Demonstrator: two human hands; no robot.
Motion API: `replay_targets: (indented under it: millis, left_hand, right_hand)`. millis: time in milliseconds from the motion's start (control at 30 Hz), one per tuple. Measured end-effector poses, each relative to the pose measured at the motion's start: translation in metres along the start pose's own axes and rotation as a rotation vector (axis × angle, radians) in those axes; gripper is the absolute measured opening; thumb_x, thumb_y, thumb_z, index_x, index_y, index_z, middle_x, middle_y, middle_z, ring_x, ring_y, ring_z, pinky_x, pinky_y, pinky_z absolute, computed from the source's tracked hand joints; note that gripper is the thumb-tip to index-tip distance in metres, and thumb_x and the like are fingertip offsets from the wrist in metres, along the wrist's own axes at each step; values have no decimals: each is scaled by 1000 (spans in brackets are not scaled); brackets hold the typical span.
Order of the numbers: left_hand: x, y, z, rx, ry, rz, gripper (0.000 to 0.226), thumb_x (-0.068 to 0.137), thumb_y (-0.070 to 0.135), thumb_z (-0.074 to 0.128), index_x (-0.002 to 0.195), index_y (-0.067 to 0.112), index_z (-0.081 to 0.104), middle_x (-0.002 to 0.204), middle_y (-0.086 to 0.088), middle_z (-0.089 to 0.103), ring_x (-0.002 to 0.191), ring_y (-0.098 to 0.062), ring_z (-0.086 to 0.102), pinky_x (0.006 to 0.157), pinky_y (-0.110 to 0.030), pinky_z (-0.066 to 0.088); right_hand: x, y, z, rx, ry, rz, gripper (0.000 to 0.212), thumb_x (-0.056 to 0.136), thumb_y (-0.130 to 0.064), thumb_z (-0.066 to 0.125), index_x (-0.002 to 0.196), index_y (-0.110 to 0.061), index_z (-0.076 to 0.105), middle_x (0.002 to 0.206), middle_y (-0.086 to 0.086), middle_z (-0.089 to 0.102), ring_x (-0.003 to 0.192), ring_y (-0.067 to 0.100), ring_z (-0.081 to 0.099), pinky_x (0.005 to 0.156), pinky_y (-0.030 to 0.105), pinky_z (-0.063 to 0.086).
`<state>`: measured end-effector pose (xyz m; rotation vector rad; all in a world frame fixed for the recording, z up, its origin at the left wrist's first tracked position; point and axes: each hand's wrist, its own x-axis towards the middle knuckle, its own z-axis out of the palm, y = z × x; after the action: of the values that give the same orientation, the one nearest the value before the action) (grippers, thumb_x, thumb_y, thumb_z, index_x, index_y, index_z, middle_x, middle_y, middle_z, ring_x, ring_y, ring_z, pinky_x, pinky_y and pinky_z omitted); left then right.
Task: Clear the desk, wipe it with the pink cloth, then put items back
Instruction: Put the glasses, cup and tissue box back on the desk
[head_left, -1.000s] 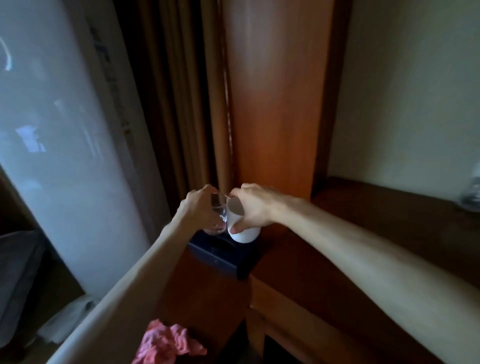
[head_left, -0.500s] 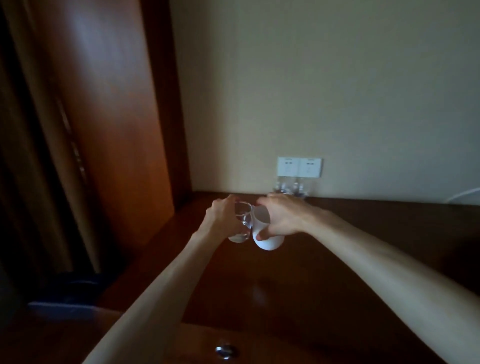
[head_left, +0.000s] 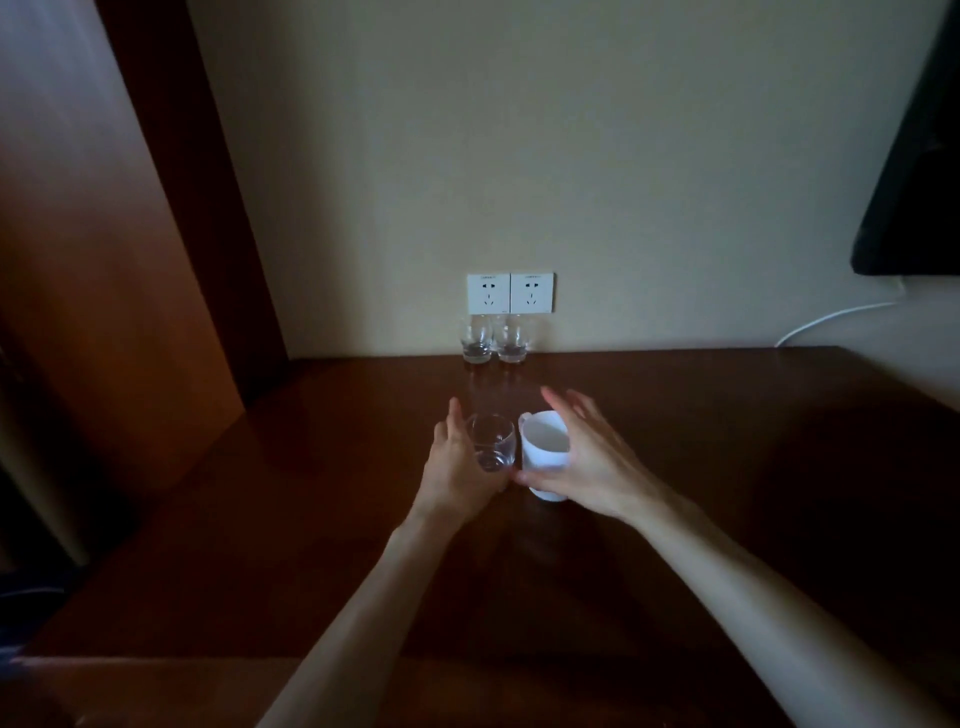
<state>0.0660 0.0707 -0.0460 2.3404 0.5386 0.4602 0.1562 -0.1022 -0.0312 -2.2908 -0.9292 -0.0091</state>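
My left hand (head_left: 457, 462) was at the left side of the glass (head_left: 491, 441), fingers straight and spread, palm against or just beside the glass wall; whether it touched could not be told. My right hand (head_left: 582, 462) was at the right side of the white cup (head_left: 543, 449), fingers extended and loose, thumb low near the cup's base. Neither hand was curled around its item.

The glass and the cup stood upright on the tabletop (head_left: 727, 467), side by side between my two hands, the glass to the left of the cup and just beside it. The cup's handle (head_left: 524, 417) pointed toward the glass.

Beyond both hands, at the far edge of the tabletop against the wall, two more glasses (head_left: 493, 340) stood upright and just beside each other. Directly above them, a double socket plate (head_left: 510, 293) was fixed to the wall. To the far right of my right hand, a white cable (head_left: 831, 319) ran along the wall below a dark screen (head_left: 919, 156). To the left of my left hand stood a wooden panel (head_left: 78, 312).
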Motion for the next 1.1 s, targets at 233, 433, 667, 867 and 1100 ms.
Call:
replay_targets:
  millis: [233,433,667,867,1100]
  left_hand:
    - [-3,-18,28,-74,195,-37,82,77,40,85,142,8,46,132,-8,62,119,-28,62,95,-37,49]
    - [59,-28,26,-27,168,-55,66,78,40,85,127,13,51,119,-2,69,110,-24,66,79,-23,38]
    - [166,-38,40,8,193,-49,66,80,43,81,125,8,49,120,-9,67,112,-33,64,83,-35,43]
    - [234,-46,53,3,223,-44,66,84,45,78,124,3,46,123,-15,64,116,-37,60,91,-43,44]
    - [260,-46,57,-18,223,-47,64,83,43,80,124,6,47,123,-13,64,117,-35,60,92,-41,42]
  right_hand:
    - [-1,18,47,247,267,158,105,76,-36,88,160,-23,26,151,-3,50,138,15,47,109,28,39]
    - [76,34,53,252,238,156,103,73,-38,89,157,-25,31,146,-4,55,134,17,52,109,36,44]
    - [187,56,67,249,298,152,92,66,-37,88,145,-26,43,132,-1,61,123,21,59,98,38,51]
    - [249,74,77,243,328,143,89,67,-38,90,142,-26,45,130,0,63,117,21,61,95,34,51]
    - [266,83,77,265,333,143,86,68,-36,90,141,-29,46,127,-2,65,116,21,61,96,34,50]
